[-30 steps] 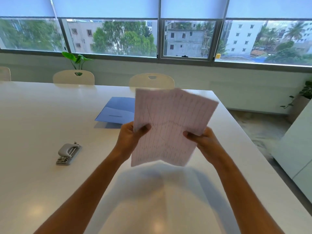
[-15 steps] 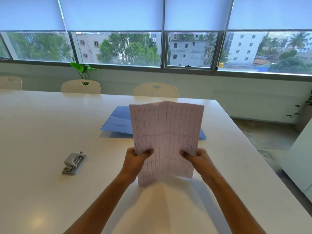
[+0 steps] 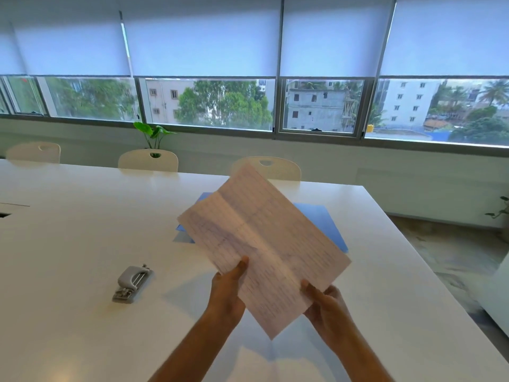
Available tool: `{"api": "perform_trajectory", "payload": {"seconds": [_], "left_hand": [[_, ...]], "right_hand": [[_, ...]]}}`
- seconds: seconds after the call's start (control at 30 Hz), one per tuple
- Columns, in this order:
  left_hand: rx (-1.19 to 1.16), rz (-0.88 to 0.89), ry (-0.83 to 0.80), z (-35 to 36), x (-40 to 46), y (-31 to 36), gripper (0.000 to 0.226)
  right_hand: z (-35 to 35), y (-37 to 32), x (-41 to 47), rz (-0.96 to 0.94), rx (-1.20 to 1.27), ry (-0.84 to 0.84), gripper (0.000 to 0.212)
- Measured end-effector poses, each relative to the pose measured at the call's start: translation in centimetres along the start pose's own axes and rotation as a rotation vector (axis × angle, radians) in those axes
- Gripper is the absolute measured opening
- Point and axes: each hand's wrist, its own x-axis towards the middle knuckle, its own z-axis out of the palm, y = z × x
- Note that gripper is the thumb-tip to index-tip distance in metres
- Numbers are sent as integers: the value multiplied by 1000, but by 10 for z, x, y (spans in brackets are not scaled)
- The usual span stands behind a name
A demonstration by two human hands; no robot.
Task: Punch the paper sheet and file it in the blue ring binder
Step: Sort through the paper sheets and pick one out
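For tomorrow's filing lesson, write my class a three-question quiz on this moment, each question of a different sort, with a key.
1. True or false: the punch lies on the table, untouched.
2. Which hands hold the sheet? A) left hand only B) right hand only C) both
3. Fill in: the blue binder lies on the table, ____ the raised sheet as the camera sees it.

Key
1. True.
2. C: left hand and right hand both grip its lower edges.
3. Behind.

blue ring binder (image 3: 322, 221) mostly hidden behind paper sheet (image 3: 264, 244), writing illegible
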Motion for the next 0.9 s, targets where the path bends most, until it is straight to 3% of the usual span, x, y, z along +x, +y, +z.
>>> {"api": "perform_trajectory", "payload": {"seconds": [0.1,0.17,0.3,0.33,0.47,0.53,0.6,0.8,0.9], "left_hand": [[12,-21,9,-4,-1,-10,40],[29,-64,21,-14,5,-6,33],[62,-117,29,-50,25,32,23],[115,-107,15,-59,31,45,24],[493,-88,-185,-76,38,84,48],[683,-122,-293,-73,39,89,74],[760,-109,-333,-66,38,86,79],[696,110,-275,-52,38,75,61],[656,246,-282,-46,33,69,34]], "right_hand": [[10,1,-2,-112,-99,107,28],[7,-3,-2,-172,-203,155,8],[-16,-22,-5,-226,-368,164,7],[-23,-27,-6,-223,-406,152,14],[-36,-40,-7,-204,-489,147,25],[-33,-43,-8,-199,-508,114,18],[-31,-45,-7,-191,-533,85,13],[-18,-56,-7,-269,-606,102,8],[-19,-57,-6,-325,-568,173,31]]}}
